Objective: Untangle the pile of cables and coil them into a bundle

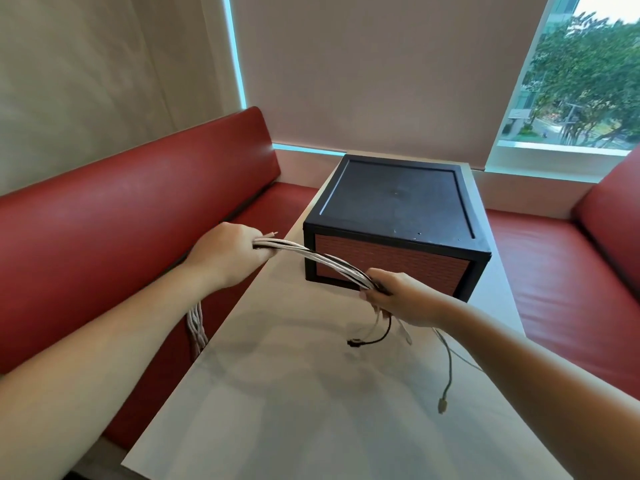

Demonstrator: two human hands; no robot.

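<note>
Just off the left edge of a pale surface (294,393), the fingers (251,237) of the left hand (228,252) are curled tight round a bunch of white and black cables (322,259). At four o'clock from it, the right hand (394,296) grips the same bunch farther along. Between the hands the cables run side by side in one sagging strand, so the untangling looks largely done. Coiling seems begun: white loops (195,327) hang below the left forearm. Loose ends dangle under the right hand, a black plug (353,342) and, at five o'clock, a grey plug (442,405), and these are yet to be wound in. A black box (398,209) stands close at twelve o'clock of the right hand. A red bench (104,237) hems in nine o'clock. The most room appears to lie toward six o'clock.
</note>
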